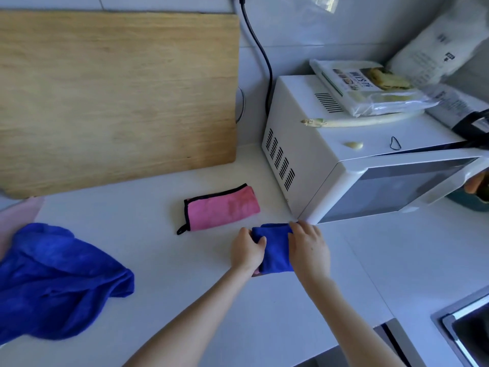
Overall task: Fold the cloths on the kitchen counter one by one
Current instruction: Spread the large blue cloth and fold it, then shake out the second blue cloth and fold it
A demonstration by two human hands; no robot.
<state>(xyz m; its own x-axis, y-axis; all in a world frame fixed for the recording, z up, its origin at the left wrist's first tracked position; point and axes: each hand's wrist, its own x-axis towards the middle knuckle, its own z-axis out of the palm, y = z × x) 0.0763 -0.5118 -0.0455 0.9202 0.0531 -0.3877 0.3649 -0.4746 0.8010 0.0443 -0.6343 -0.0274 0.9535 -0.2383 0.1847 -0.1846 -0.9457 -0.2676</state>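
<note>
Now the folded blue cloth (pixel 275 250) lies on the worktop (pixel 185 300), at 5 o'clock from the pink cloth (pixel 222 207), probably to start a tidy row. The left hand (pixel 247 250) pinches its edge, thumb on top; the right hand (pixel 309 247) covers the other edge, its fingers' hold unclear. Both seem to be squaring the fold, while the loose blue cloth (pixel 58 282) waits at 9 o'clock.

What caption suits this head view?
Left hand and right hand hold a folded blue cloth by the microwave; pink cloth folded, crumpled cloth waiting.

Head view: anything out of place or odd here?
Yes: the microwave door stands ajar, with a dark gap along its top edge. A garlic clove and a rubber band lie loose on the microwave. The large blue cloth at left lies crumpled, unfolded.
</note>
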